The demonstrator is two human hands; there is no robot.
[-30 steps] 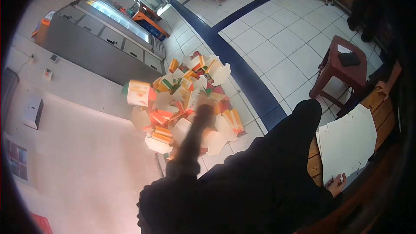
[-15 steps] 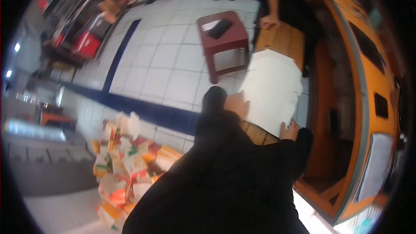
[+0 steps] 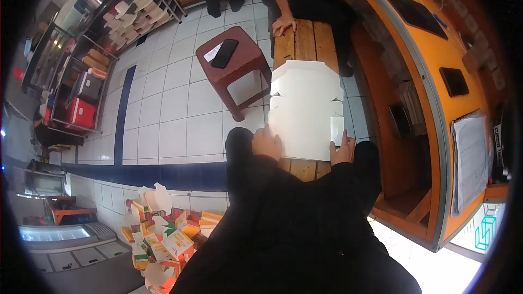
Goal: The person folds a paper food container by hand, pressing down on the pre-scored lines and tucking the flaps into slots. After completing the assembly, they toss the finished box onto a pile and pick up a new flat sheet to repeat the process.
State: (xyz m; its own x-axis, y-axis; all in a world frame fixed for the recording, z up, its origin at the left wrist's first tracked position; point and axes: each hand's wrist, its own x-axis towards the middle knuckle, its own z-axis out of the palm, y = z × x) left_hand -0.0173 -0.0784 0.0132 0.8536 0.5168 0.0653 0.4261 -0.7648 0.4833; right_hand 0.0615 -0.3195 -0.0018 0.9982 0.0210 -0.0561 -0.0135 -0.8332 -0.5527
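A flat white cardboard box blank (image 3: 305, 109) lies on a wooden bench (image 3: 303, 41). My left hand (image 3: 266, 142) rests on the blank's near left corner. My right hand (image 3: 342, 149) grips its near right edge by a folded flap. Both arms wear black sleeves that fill the lower middle of the view.
A dark red stool (image 3: 231, 62) with a black phone (image 3: 224, 53) stands left of the bench. Another person's hand (image 3: 283, 23) rests on the bench's far end. A heap of folded orange and white boxes (image 3: 163, 237) lies on the tiled floor. An orange counter (image 3: 436, 92) runs along the right.
The view has swung from the box heap on the floor to the bench. My left arm, stretched toward the heap a second ago, came back and now lies on the white blank.
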